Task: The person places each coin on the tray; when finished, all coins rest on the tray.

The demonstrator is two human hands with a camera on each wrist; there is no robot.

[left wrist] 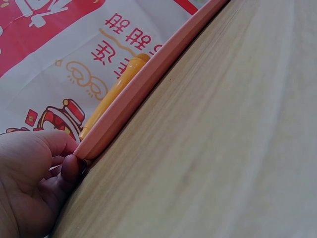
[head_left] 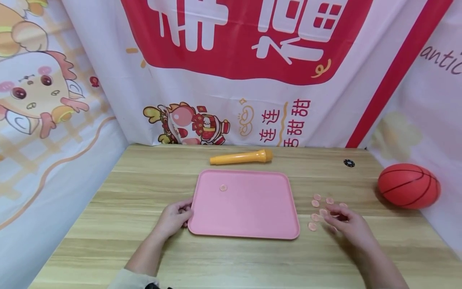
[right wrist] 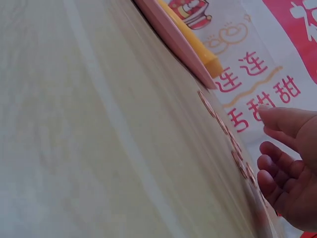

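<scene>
- Left hand (head_left: 175, 217) curled on pink tray (head_left: 249, 224) near corner; steady hold advised.
- Right hand (head_left: 346, 224) loosely curled, holding nothing, over pink discs (head_left: 315, 203) on tabletop (head_left: 144, 188); single-disc pinch recommended.

Staged tabletop booth: wooden table (head_left: 231, 257) walled on three sides by festive cartoon banners (head_left: 231, 60) behind; toy ball (head_left: 409, 185) at table's right edge.
</scene>
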